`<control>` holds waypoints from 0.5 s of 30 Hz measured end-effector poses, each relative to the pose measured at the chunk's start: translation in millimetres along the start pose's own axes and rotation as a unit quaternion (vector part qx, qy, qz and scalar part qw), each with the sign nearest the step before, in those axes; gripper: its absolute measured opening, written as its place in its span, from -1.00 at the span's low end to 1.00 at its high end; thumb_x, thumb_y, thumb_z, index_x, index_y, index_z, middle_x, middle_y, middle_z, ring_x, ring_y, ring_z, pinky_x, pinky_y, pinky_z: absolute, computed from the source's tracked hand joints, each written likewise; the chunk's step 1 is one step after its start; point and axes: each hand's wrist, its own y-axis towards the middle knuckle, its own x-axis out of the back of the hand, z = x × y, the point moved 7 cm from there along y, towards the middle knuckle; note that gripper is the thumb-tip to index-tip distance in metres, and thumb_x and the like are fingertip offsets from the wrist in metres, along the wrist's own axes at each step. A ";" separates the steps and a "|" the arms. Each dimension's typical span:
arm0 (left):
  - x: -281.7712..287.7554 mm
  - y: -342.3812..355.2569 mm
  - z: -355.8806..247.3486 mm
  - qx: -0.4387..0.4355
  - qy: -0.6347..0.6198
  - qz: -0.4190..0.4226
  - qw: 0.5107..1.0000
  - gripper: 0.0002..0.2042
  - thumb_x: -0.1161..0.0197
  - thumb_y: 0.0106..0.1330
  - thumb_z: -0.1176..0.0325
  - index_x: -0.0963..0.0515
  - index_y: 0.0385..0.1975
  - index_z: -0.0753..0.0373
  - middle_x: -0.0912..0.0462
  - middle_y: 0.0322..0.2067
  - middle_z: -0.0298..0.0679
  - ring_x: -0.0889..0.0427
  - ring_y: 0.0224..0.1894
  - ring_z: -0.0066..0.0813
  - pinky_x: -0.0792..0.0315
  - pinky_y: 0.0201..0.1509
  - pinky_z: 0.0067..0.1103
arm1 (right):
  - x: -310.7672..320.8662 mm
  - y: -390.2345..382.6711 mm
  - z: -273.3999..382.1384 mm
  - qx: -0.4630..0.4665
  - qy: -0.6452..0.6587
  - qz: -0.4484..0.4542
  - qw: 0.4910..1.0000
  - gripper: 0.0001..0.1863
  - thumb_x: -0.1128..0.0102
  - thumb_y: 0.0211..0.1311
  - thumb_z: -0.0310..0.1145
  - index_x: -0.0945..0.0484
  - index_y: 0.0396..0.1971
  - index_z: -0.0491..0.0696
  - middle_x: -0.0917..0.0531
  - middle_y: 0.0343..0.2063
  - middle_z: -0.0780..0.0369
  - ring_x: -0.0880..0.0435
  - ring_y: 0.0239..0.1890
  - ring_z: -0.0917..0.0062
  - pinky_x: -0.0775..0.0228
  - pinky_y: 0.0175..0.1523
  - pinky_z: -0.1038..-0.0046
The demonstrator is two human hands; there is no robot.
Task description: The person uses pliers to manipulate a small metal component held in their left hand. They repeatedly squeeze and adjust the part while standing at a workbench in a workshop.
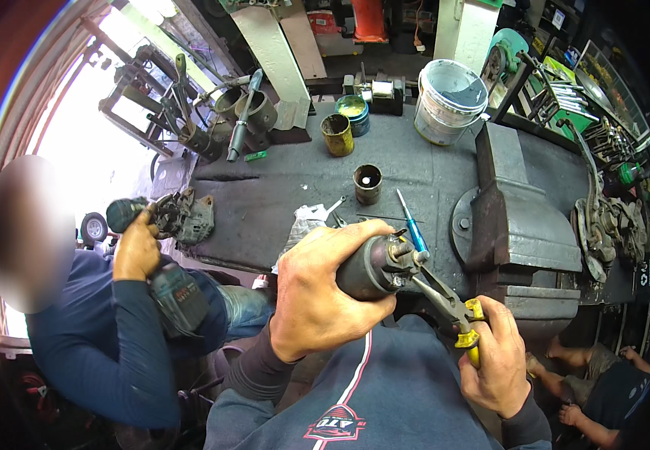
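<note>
My left hand (314, 292) is wrapped round a dark cylindrical solenoid (362, 271), its end with the bolt terminals turned up and to the right. In my right hand (499, 367) are long-nose pliers (443, 294) with yellow grips, held closed-fisted. Their jaws reach the terminal end of the solenoid; whether they pinch anything there I cannot tell. Just beyond the solenoid, a blue-handled screwdriver (416, 232) lies on the bench. Behind my left hand are a crumpled white rag (306, 223) and a small wrench (333, 205).
A big bench vise (524, 217) stands to the right on the dark workbench (280, 169). Farther back are a small rusty can (368, 193), a yellow can (337, 136) and a white bucket (445, 124). At left, a co-worker holds a cordless power tool (179, 296) against a metal housing (190, 219).
</note>
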 end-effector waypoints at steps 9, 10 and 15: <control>-6.8 -1.7 8.8 0.080 -0.051 0.015 0.995 -0.42 -0.66 -0.03 0.36 -0.74 0.09 0.28 -0.86 -0.13 -0.09 -0.84 -0.10 -0.20 -0.67 0.09 -0.37 | -0.4 -4.5 -6.6 -0.072 0.125 0.003 0.990 -0.56 -0.29 -0.15 -0.63 -0.68 -0.13 -0.18 -0.58 0.14 -0.13 -0.65 0.15 -0.11 -0.54 0.27 0.06; -7.1 0.1 5.0 0.086 -0.059 0.025 0.994 -0.42 -0.68 -0.01 0.40 -0.72 0.10 0.34 -0.86 -0.13 -0.11 -0.83 -0.09 -0.33 -0.65 0.13 -0.42 | -0.3 -4.7 -7.5 -0.081 0.136 0.003 0.987 -0.58 -0.27 -0.14 -0.63 -0.69 -0.14 -0.19 -0.59 0.13 -0.12 -0.66 0.14 -0.11 -0.54 0.26 0.07; -11.4 -0.7 5.7 0.144 -0.069 0.074 0.984 -0.45 -0.72 0.06 0.36 -0.73 0.09 0.39 -0.87 -0.15 -0.12 -0.81 -0.08 -0.47 -0.64 0.14 -0.47 | -5.8 -6.4 -10.4 -0.106 0.171 0.008 0.979 -0.60 -0.24 -0.11 -0.64 -0.70 -0.14 -0.21 -0.61 0.11 -0.10 -0.69 0.10 -0.09 -0.57 0.22 0.10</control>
